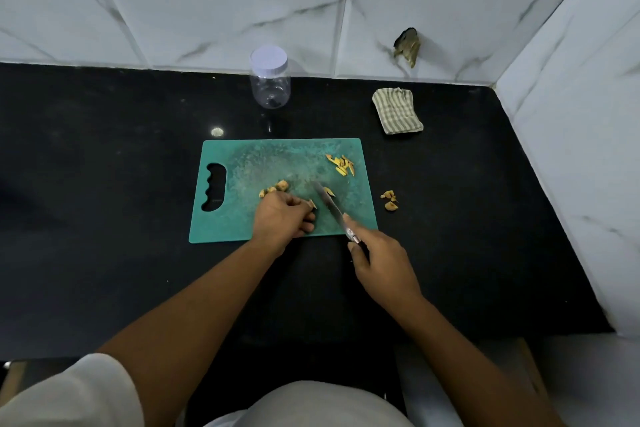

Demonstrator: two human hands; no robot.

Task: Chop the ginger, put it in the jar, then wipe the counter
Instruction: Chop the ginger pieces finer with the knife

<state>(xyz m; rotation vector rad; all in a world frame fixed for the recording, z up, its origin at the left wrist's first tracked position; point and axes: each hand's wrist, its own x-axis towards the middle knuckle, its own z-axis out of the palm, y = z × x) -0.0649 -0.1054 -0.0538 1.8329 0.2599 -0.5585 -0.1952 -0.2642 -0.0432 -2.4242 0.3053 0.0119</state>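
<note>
A green cutting board [242, 218] lies on the black counter [104, 184]. My left hand [282, 218] presses a ginger piece [312, 203] against the board, fingers curled over it. My right hand [382, 265] grips the handle of a knife [329, 206]; its blade slants across the board just right of that piece. Cut ginger strips [341, 165] lie at the board's far right corner, and more chunks [277, 188] sit beyond my left hand. A clear jar [270, 83] with a white lid on stands near the wall. A striped cloth [397, 110] lies folded to its right.
A few ginger bits [390, 199] lie on the counter just off the board's right edge. Marble-tiled walls close the back and right side; a broken patch [408, 45] marks the back wall. A bright spot [216, 131] shows on the counter behind the board.
</note>
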